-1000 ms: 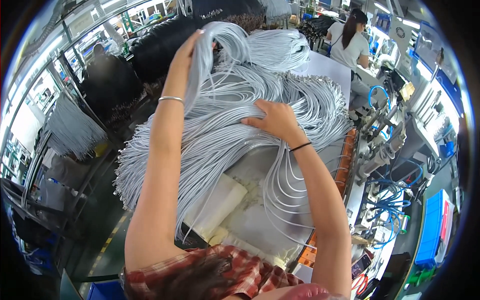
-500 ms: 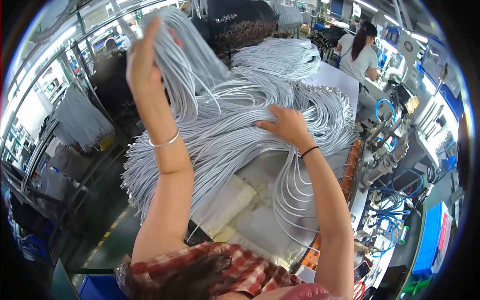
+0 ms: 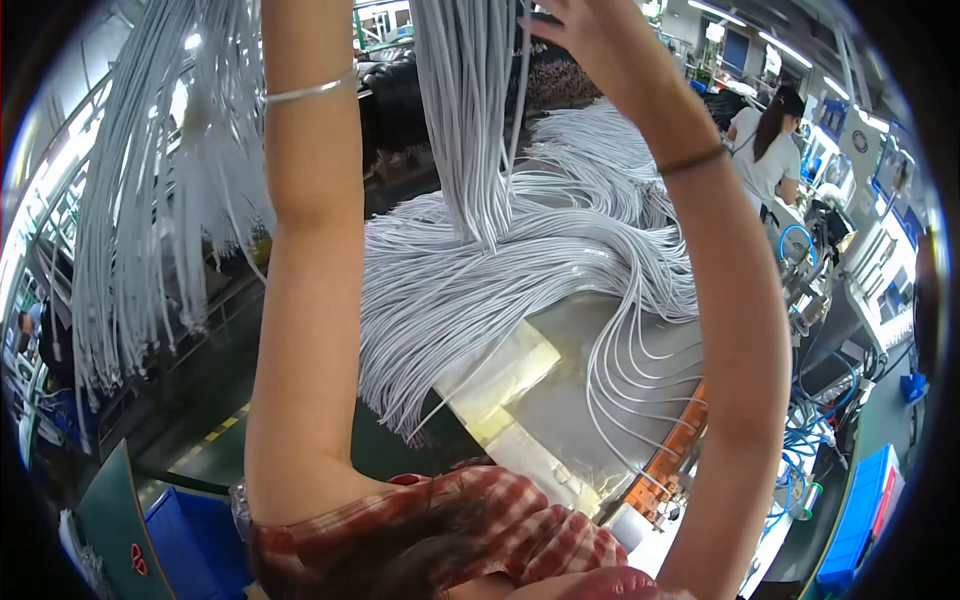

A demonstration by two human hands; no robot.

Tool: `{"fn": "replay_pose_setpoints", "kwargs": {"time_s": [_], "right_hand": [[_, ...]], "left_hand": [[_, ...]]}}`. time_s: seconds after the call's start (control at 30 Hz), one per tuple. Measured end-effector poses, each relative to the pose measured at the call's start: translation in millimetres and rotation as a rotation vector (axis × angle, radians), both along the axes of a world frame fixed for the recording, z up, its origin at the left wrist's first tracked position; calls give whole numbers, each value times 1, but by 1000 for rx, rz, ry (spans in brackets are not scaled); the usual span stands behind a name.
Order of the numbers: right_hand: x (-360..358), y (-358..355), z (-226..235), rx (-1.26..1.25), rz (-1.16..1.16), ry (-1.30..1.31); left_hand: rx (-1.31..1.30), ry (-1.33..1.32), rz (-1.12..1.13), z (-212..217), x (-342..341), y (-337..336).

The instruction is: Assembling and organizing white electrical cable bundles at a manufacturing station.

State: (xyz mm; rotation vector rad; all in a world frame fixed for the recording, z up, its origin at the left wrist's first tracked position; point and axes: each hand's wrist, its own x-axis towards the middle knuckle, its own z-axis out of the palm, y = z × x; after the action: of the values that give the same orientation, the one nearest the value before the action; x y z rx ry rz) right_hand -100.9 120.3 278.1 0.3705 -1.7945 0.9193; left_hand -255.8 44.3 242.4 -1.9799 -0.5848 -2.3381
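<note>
My left arm reaches straight up past the top edge, so my left hand is out of sight. A thick bundle of pale grey cables point(image 3: 468, 120) hangs down from the top edge between my arms, its upper part cut off. My right hand point(image 3: 585, 25) is raised beside this bundle and partly cropped. Its visible fingers are stretched out and apart, close to a cable at the bundle's right side. Below, a large pile of the same cables point(image 3: 540, 265) spreads across the worktable point(image 3: 560, 375), with several strands looping toward an orange slotted strip point(image 3: 672, 455).
More grey cables point(image 3: 150, 200) hang from a rack at the left. Black cable bundles point(image 3: 395, 100) are behind the pile. A co-worker in a white top point(image 3: 768, 150) sits at the far right. Blue bins stand at the lower left point(image 3: 200, 540) and right point(image 3: 860, 520).
Both arms have risen. My left hand has gone out past the top edge; my right hand has left the cable pile and come up beside the hanging bundle. The view has shifted too.
</note>
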Motion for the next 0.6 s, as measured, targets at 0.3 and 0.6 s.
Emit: {"fn": "replay_pose_setpoints", "kwargs": {"time_s": [0.3, 0.6], "right_hand": [[-9, -96, -16, -258, 296, -314], [24, -155, -147, -1064, 339, -238]], "left_hand": [[-32, 467, -104, -30, 16, 41], [-12, 898, -360, -79, 78, 114]]}}
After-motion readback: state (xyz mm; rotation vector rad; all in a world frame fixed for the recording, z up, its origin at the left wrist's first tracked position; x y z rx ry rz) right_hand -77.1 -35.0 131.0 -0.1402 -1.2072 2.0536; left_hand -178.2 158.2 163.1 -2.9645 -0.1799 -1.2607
